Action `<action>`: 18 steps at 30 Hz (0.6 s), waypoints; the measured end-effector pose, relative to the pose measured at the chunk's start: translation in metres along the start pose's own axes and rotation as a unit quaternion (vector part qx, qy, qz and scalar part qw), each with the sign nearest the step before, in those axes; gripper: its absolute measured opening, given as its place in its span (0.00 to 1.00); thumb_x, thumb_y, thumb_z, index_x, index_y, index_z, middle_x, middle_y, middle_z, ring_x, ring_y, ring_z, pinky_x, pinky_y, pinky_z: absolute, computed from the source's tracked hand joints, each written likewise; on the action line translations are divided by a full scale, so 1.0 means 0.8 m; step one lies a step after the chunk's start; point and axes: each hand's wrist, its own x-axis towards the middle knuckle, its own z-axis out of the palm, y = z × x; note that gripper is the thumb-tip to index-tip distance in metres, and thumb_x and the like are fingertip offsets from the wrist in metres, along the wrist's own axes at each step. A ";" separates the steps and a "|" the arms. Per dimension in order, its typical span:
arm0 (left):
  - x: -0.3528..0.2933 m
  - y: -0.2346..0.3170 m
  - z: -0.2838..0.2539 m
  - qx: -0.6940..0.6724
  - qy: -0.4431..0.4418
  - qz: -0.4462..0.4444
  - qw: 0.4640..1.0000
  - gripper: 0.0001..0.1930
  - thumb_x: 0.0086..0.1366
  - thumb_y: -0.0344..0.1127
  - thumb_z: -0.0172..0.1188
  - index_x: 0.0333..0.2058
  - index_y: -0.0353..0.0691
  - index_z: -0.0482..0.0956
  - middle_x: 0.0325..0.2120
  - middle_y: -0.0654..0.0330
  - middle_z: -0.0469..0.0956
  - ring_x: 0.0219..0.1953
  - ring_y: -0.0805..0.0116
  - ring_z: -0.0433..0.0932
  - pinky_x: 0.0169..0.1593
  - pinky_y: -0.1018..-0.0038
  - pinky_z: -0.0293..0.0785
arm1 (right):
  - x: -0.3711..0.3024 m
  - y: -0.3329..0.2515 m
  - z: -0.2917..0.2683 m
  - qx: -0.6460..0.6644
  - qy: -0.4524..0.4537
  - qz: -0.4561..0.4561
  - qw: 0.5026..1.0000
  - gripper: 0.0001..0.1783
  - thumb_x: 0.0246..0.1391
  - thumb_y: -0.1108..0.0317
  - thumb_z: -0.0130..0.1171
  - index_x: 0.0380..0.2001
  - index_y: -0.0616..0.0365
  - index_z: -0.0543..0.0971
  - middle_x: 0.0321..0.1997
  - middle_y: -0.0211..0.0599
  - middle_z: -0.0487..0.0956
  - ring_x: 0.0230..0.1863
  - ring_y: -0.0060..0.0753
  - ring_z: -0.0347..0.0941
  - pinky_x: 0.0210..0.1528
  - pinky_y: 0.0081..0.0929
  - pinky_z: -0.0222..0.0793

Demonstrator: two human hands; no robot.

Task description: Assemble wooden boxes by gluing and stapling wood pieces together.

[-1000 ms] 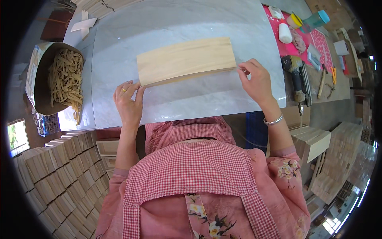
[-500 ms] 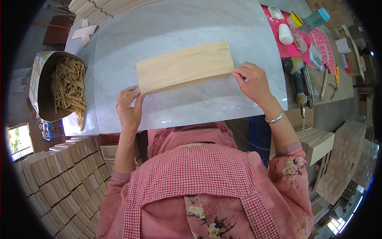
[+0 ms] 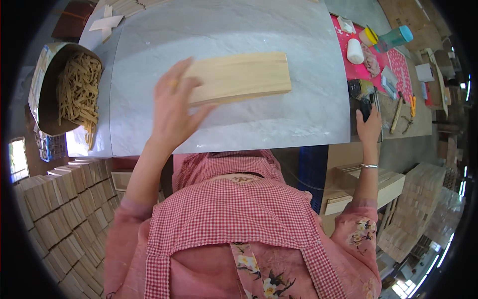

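A pale, long wooden piece [image 3: 244, 74] with a flat top and a narrow front side lies on the grey marble-look table [image 3: 249, 124]. Over its left end is my left hand [image 3: 174, 107], blurred, thumb and fingers apart; whether it touches the wood I cannot tell. Off the table's right edge, my right hand [image 3: 369, 128] closes round the black handle of a nail gun [image 3: 366, 107]. The gun's lower part is hidden by the hand, and its head lies close to the pink mat.
At left a box [image 3: 45, 74] of curled wood strips stands by the table. Crossed slats [image 3: 106, 23] lie at the far left. On the right are a pink mat [image 3: 343, 37], a white roll [image 3: 355, 51], a teal bottle [image 3: 393, 39] and a hammer [image 3: 397, 115]. Stacked wood [image 3: 64, 199] fills the lower left.
My right hand has left the wooden piece's right corner and moved right onto the nail gun. My left hand has risen from the near left corner over the left end.
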 end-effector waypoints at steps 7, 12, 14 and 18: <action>0.080 0.025 0.100 -0.008 -0.057 0.069 0.996 0.27 0.49 0.53 0.74 0.40 0.42 0.75 0.68 0.51 0.62 0.70 0.50 0.58 0.70 0.49 0.54 | 0.030 0.005 0.010 -0.089 -0.135 0.047 0.986 0.28 0.53 0.62 0.63 0.55 0.65 0.75 0.45 0.58 0.81 0.44 0.61 0.77 0.48 0.45 0.74; 0.098 0.030 0.117 -0.030 -0.139 0.047 0.989 0.24 0.48 0.50 0.75 0.36 0.43 0.73 0.63 0.52 0.68 0.66 0.52 0.64 0.68 0.52 0.56 | 0.084 0.005 -0.026 -0.063 -0.232 0.149 0.959 0.20 0.52 0.65 0.62 0.45 0.67 0.80 0.37 0.56 0.82 0.36 0.56 0.79 0.42 0.42 0.75; 0.099 0.028 0.120 -0.045 -0.163 0.038 0.985 0.23 0.48 0.49 0.75 0.33 0.44 0.71 0.62 0.53 0.69 0.65 0.52 0.65 0.68 0.54 0.56 | 0.093 -0.006 -0.048 -0.051 -0.259 0.183 0.947 0.18 0.51 0.65 0.62 0.43 0.67 0.81 0.35 0.54 0.83 0.34 0.54 0.79 0.40 0.41 0.76; 0.094 0.024 0.126 -0.047 -0.111 0.044 0.992 0.23 0.46 0.48 0.74 0.32 0.45 0.71 0.57 0.54 0.73 0.58 0.54 0.70 0.65 0.57 0.58 | 0.080 -0.101 -0.128 0.163 -0.297 0.184 0.923 0.11 0.51 0.69 0.63 0.34 0.67 0.82 0.31 0.44 0.83 0.29 0.37 0.78 0.35 0.31 0.75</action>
